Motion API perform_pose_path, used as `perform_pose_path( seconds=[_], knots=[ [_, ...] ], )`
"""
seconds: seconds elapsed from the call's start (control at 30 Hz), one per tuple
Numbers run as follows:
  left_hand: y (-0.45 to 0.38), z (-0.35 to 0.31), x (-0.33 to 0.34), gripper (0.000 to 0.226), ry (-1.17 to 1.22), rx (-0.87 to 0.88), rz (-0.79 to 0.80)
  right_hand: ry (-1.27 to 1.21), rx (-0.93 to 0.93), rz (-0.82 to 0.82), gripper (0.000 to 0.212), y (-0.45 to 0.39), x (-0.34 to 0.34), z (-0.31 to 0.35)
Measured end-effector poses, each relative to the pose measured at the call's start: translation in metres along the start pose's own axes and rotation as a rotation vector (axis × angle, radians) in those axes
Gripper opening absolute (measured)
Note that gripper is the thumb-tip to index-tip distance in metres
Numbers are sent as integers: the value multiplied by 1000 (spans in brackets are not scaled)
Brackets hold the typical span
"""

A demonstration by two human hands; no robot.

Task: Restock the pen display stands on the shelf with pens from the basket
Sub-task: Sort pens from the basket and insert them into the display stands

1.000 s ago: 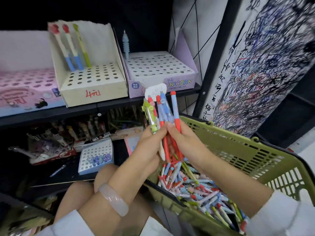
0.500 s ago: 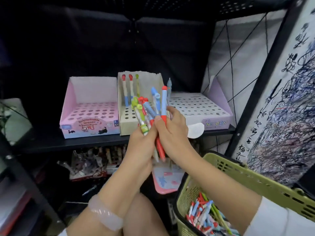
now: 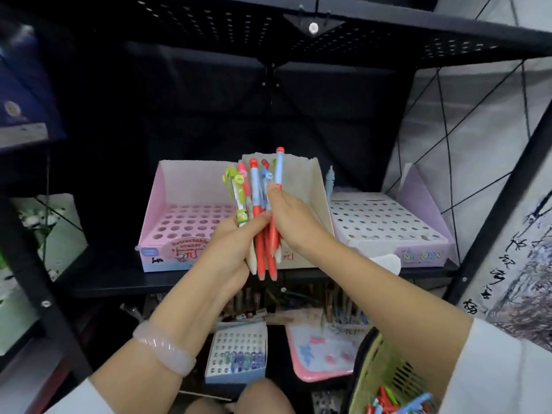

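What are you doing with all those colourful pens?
A person is filling up pen stands on a shop shelf. The left hand grips a bunch of pens, and the right hand pinches one blue and red pen from it. Just behind them stand a pink stand, a cream stand and a purple stand, mostly with open holes. The green basket with more pens sits low on the right.

The pens point(image 3: 260, 222) are looking like smooth glossy plastic. The display stands point(image 3: 191, 189) are showing matt cardboard, the shelf point(image 3: 113, 282) matt black metal, the basket point(image 3: 376, 375) ribbed green plastic.
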State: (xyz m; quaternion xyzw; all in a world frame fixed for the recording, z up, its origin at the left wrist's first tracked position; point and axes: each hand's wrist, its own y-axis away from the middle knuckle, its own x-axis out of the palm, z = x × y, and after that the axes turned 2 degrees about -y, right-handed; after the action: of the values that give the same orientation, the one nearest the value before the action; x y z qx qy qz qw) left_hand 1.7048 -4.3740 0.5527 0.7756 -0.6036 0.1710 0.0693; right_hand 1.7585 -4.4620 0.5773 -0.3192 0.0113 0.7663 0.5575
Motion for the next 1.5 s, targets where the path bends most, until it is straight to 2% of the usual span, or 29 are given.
perform_pose_path(
  seconds=[0.1,0.27,0.4,0.57,0.77,0.93,1.07,1.17,1.2,1.27,1.37,1.43,1.5],
  knots=[
    [-14,-8,-5,11,23,19,-44,-40,-10,-41,50,-14,1,-4],
    [-40,-18,-15,6,-37,35,-127,-123,52,-81,39,-46,-9,-10],
    [-57,-24,-34,2,-79,55,-152,84,40,-148,33,-72,-37,-27],
    [-65,-23,-43,3,-90,34,-164,312,88,-105,29,-97,-47,-40],
    [-65,-16,-45,8,-25,12,-129,595,92,-48,40,-110,-30,-45],
    [-65,-12,-49,17,-10,4,-112,589,85,-118,40,-113,-27,-52],
    [-64,-11,-50,13,-17,9,-103,551,98,-164,37,-112,-26,-56],
    [-63,-12,-49,13,-17,-1,-100,500,72,-256,28,-110,-25,-54],
    [-62,-12,-48,14,-18,-3,-99,506,73,-267,32,-111,-24,-52],
    [-61,-13,-47,16,-22,-4,-99,587,111,-241,39,-112,-23,-52],
    [-60,-13,-46,16,-33,-1,-102,705,179,-158,36,-113,-23,-53],
    [-59,-13,-46,14,-40,0,-99,752,247,-70,32,-113,-23,-52],
    [-59,-14,-46,12,-46,2,-93,793,315,38,36,-111,-22,-50]
  ],
)
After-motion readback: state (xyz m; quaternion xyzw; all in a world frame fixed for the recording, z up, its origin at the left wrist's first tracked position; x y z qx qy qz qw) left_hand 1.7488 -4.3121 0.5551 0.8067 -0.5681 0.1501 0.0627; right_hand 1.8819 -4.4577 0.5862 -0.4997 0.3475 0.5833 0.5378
